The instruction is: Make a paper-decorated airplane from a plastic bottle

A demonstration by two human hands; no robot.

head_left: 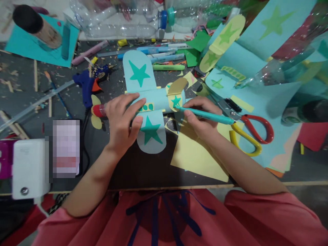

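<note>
A handmade toy airplane (pixel 156 96) lies on the dark table, with a light blue body and rounded wings that carry green stars. Its red bottle-cap nose (pixel 98 110) bears a yellow propeller and points left. My left hand (pixel 124 118) rests over the body with its fingers spread, steadying the plane. In my right hand (pixel 202 118) is a teal marker (pixel 208 115), pinched between thumb and fingers. The marker's tip meets the small green star on the yellow tail piece (pixel 175 102). Yellow paper (pixel 200 150) lies under my right wrist.
Scissors (pixel 252 133) with red and yellow handles lie right of my right hand. A blue glue gun (pixel 85 85), a phone (pixel 66 148) and a white power bank (pixel 29 167) are at left. Plastic bottles (pixel 123 20) line the back. A second plane (pixel 230 65) stands back right.
</note>
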